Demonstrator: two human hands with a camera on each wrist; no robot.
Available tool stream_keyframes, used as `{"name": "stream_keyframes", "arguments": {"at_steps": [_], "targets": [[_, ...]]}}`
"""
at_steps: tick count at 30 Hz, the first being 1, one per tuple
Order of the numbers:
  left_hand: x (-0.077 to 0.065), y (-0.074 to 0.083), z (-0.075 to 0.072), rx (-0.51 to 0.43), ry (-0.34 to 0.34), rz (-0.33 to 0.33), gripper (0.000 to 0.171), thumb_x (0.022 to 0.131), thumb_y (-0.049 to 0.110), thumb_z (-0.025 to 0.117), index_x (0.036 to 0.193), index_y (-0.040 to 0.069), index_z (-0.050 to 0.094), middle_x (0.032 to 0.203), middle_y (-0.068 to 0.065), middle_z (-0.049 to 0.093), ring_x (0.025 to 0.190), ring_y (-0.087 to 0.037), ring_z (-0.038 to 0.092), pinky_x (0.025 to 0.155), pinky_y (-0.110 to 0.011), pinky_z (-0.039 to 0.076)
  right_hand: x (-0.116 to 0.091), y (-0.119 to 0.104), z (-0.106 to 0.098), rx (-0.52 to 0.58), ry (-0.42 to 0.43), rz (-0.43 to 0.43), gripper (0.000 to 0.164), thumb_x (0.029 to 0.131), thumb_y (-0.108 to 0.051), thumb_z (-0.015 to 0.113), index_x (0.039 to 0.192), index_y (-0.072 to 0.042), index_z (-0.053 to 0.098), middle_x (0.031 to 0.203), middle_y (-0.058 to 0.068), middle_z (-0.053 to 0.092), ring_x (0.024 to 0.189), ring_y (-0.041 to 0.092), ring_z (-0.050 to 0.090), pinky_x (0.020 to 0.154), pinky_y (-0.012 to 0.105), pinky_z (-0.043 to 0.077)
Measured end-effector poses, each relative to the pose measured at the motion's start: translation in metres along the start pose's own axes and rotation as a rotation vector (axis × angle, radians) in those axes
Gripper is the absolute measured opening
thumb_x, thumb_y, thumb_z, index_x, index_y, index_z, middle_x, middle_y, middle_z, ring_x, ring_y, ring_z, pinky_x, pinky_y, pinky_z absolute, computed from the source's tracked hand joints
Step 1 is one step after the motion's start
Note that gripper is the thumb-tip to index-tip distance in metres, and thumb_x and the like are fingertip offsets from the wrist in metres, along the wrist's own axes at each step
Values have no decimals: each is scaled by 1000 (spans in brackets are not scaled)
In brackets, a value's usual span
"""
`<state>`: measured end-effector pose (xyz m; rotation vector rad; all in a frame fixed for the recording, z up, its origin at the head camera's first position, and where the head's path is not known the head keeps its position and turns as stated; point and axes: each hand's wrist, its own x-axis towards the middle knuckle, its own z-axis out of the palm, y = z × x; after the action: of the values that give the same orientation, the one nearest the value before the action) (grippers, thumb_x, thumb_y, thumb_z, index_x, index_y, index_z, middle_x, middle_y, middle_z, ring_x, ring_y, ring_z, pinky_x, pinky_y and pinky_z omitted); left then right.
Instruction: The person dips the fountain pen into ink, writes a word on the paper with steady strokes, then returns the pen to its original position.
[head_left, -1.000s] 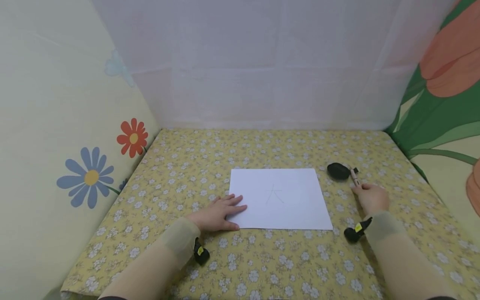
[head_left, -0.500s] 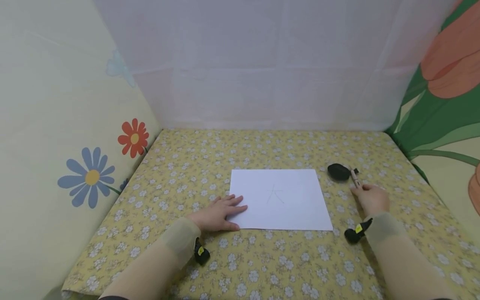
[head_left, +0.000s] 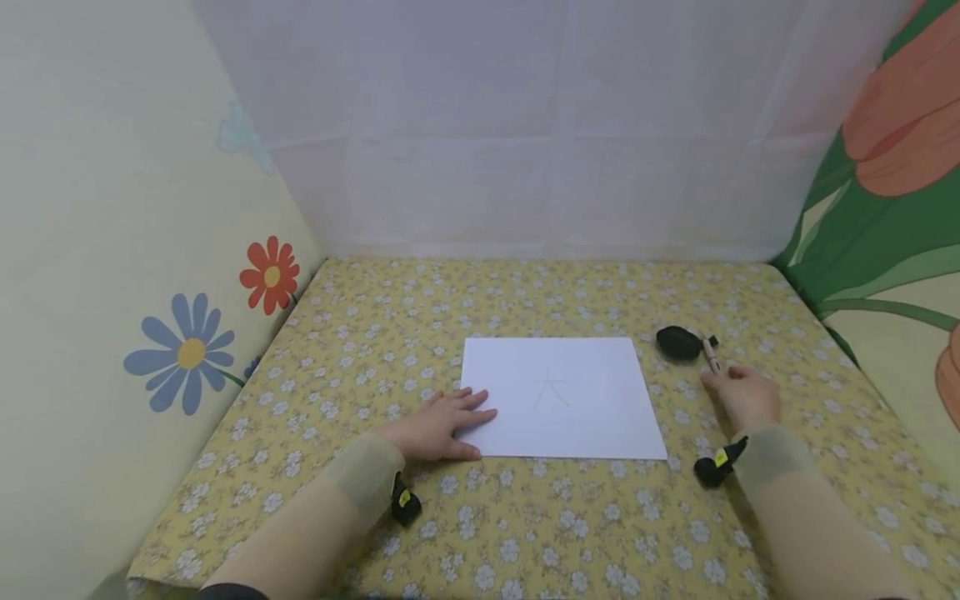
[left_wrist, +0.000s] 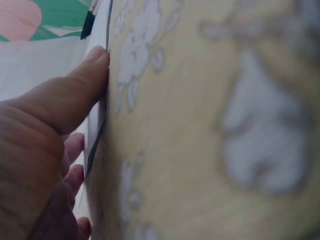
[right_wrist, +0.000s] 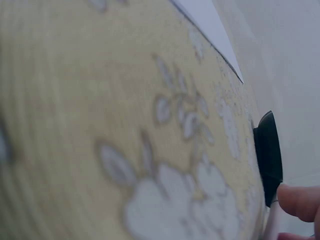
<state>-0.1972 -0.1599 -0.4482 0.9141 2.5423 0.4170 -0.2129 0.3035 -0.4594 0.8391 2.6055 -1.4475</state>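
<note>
A white sheet of paper [head_left: 600,417] lies on the table, bearing thin pencil-like strokes that form a character like 大 [head_left: 551,389]. My left hand [head_left: 438,423] rests spread on its left edge, fingers straight, thumb at the near left corner. In the left wrist view, the thumb [left_wrist: 75,90] lies along the paper's edge. To the right of the paper, my right hand [head_left: 744,396] pinches the near end of a slim pale-pink pen [head_left: 711,357] with a small black piece at its far end. Beside the pen sits a smooth black oval object [head_left: 678,343], dark against the cloth in the right wrist view.
A yellow flowered cloth [head_left: 390,317] covers the table. A pale curtain [head_left: 525,167] hangs behind it, and flower-printed panels [head_left: 187,353] stand at both sides. Black wrist cameras [head_left: 405,504] are strapped to both wrists.
Both hands keep their places, the left on the paper and the right at the pen. The head view has shifted only slightly.
</note>
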Motion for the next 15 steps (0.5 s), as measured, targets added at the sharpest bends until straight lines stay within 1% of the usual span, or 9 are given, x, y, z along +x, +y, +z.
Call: {"name": "stream_keyframes", "arguments": {"at_steps": [2, 4, 7, 9, 11, 13, 15], "targets": [[1, 1, -1, 10, 0, -6, 69, 89, 52, 62, 149, 28, 37, 160, 2, 14, 147, -25, 6, 114, -57, 3, -3, -2, -3, 12, -15, -20, 78, 93, -48, 56, 152, -7, 27, 152, 24, 31, 131, 45, 36, 100, 55, 40], [2, 3, -3, 16, 5, -13, 69, 87, 53, 64, 148, 28, 40, 160, 2, 17, 147, -27, 8, 113, -60, 5, -8, -4, -5, -24, -19, -59, 77, 94, -49, 54, 151, -4, 27, 151, 25, 30, 130, 47, 36, 98, 57, 41], [4, 5, -6, 35, 14, -23, 68, 85, 54, 65, 145, 29, 44, 159, 2, 22, 146, -28, 12, 112, -62, 7, -13, -8, -7, -101, -10, -121, 76, 95, -51, 51, 150, -2, 31, 147, 29, 34, 126, 49, 38, 92, 58, 43], [5, 6, -8, 45, 22, -24, 66, 85, 54, 66, 143, 29, 47, 158, 2, 25, 146, -28, 13, 112, -62, 8, -15, -10, -8, -161, -2, -180, 75, 95, -53, 49, 148, -1, 34, 142, 31, 38, 122, 49, 41, 86, 57, 45], [6, 7, -9, 58, 29, -22, 64, 86, 54, 64, 141, 28, 48, 157, 1, 27, 146, -27, 15, 113, -60, 10, -17, -13, -8, -190, -2, -239, 74, 95, -54, 47, 146, -2, 38, 139, 31, 41, 117, 46, 45, 80, 53, 47], [7, 7, -10, 58, 33, -26, 63, 86, 54, 64, 141, 28, 48, 157, 1, 26, 146, -26, 15, 114, -57, 11, -19, -15, -9, -229, -9, -313, 73, 96, -54, 47, 144, 0, 42, 137, 31, 43, 114, 46, 47, 78, 53, 47], [6, 7, -12, 46, 45, -27, 62, 87, 53, 64, 142, 27, 48, 158, 0, 25, 146, -27, 15, 114, -57, 11, -23, -17, -10, -249, -25, -400, 71, 96, -52, 48, 141, 2, 44, 136, 32, 45, 113, 46, 49, 78, 55, 47]]}}
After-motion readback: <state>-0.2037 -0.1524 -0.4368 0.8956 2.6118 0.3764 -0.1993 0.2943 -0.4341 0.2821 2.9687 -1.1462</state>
